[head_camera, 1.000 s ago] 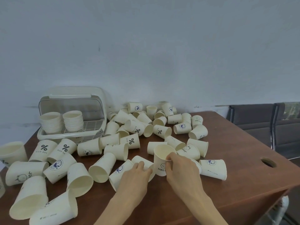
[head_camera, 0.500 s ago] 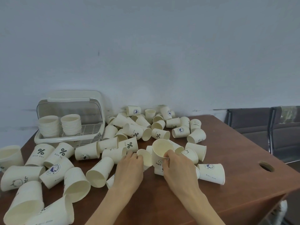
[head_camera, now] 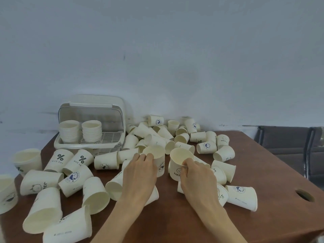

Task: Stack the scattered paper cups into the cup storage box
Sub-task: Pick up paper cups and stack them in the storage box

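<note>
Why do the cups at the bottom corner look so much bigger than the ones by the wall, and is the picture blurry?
In the head view, the wide lens stretches the near cups at the lower left, while the far cups by the wall look small. Light is soft and even, without glare. The hands and the print on the cups look slightly soft.

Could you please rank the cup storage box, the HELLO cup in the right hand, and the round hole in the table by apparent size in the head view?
1. cup storage box, clearly largest.
2. HELLO cup, gripped by the right hand.
3. hole in the table, smallest, though its foreshortening makes it look flatter.
</note>
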{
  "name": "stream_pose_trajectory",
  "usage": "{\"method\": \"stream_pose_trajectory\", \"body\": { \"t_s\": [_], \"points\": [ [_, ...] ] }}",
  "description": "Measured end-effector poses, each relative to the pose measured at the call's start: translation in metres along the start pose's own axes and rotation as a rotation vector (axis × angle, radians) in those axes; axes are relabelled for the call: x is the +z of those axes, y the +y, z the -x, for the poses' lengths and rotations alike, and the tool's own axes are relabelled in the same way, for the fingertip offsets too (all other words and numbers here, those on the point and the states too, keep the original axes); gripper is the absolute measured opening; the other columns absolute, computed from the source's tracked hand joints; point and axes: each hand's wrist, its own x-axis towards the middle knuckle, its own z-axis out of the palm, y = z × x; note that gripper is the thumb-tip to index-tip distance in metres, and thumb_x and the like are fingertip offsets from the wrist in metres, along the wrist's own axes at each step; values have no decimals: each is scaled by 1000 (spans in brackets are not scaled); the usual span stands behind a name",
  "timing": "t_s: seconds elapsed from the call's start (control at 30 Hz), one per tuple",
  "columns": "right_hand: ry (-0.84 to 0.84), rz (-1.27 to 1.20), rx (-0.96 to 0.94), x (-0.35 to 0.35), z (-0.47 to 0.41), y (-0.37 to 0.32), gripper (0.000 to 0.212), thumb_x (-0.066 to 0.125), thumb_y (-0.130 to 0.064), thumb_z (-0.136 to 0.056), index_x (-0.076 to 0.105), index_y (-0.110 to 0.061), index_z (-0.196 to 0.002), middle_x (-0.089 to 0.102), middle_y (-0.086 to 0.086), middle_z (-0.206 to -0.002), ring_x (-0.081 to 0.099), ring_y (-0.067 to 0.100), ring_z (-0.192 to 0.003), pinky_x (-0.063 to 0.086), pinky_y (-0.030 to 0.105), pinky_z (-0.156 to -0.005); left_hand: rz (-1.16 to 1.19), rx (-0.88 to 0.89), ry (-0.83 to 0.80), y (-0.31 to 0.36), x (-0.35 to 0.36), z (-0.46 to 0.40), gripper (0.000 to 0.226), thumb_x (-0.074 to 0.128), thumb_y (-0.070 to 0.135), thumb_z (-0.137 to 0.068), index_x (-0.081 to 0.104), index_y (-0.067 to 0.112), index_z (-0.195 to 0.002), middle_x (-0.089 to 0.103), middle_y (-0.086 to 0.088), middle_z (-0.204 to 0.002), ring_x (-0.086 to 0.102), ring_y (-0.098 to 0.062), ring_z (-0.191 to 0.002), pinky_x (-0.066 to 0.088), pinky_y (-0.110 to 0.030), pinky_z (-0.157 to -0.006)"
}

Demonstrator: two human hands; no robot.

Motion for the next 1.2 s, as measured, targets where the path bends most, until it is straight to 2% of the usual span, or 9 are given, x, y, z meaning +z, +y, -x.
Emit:
{"method": "stream_pose_trajectory", "body": {
  "t_s": [0.1, 0.23, 0.43, 0.6, 0.77, 0.9, 1.0, 1.1, 1.2],
  "points": [
    [-4, -3, -33, 3, -4, -10, 16, 40, -25, -96, 55, -19, -97, 61, -2, -86, 45, 19, -76, 32, 31, -63, 45, -35, 80, -12, -12, -1, 3, 66, 17, -85, 64, 17, -82, 60, 5, -69, 56, -17, -73, 43, -30, -48],
    [-5, -55, -97, 10, -11, -28, 17, 43, -25, -96, 58, -19, -103, 63, -2, -90, 56, 19, -85, 39, 31, -65, 57, -72, 142, -37, -30, 0, 4, 66, 15, -84, 65, 15, -81, 60, 4, -69, 56, -18, -72, 47, -33, -47],
    [18, -78, -222, 30, -24, -71, 12, 49, -23, -94, 58, -16, -90, 58, -1, -73, 43, 18, -67, 34, 31, -57, 0, -157, 188, -80, -51, 3, 10, 60, 18, -89, 61, 17, -79, 57, 5, -69, 52, -15, -70, 43, -29, -47],
    [-62, -65, -332, 43, -39, -109, 18, 36, -26, -99, 53, -19, -99, 58, -3, -84, 50, 18, -78, 38, 31, -62, -55, -236, 200, -108, -68, 4, 12, 56, 20, -90, 60, 16, -79, 56, 4, -69, 51, -16, -70, 41, -30, -48],
    [-78, -80, -428, 58, -59, -152, 17, 39, -23, -98, 55, -17, -99, 61, -1, -86, 53, 19, -79, 45, 33, -67, -88, -318, 209, -131, -86, 4, 8, 58, 22, -91, 62, 18, -85, 57, 5, -73, 51, -16, -72, 33, -26, -51],
    [-97, -80, -478, 73, -93, -188, 16, 42, -21, -97, 56, -12, -99, 62, 4, -87, 53, 23, -78, 39, 33, -62, -110, -335, 198, -144, -92, 9, 6, 60, 21, -90, 62, 18, -85, 57, 5, -71, 51, -16, -70, 39, -29, -47],
    [-80, -96, -469, 83, -127, -216, 18, 42, -15, -95, 58, -9, -100, 64, 7, -89, 56, 27, -78, 41, 33, -60, -109, -362, 183, -153, -93, 13, 11, 55, 24, -93, 65, 20, -91, 60, 7, -77, 50, -13, -75, 41, -28, -52],
    [-74, -127, -465, 88, -155, -241, 19, 41, -13, -94, 58, -7, -102, 62, 12, -92, 57, 31, -79, 46, 36, -64, -129, -385, 158, -161, -95, 14, 17, 46, 30, -97, 62, 24, -98, 60, 10, -84, 40, -7, -77, 31, -21, -60],
    [-82, -150, -466, 98, -177, -260, 20, 39, -9, -92, 57, -7, -101, 64, 12, -91, 58, 33, -81, 50, 38, -68, -142, -378, 164, -169, -98, 14, 9, 61, 24, -89, 61, 23, -80, 56, 10, -69, 45, -9, -67, 31, -21, -53]
  ]
}}
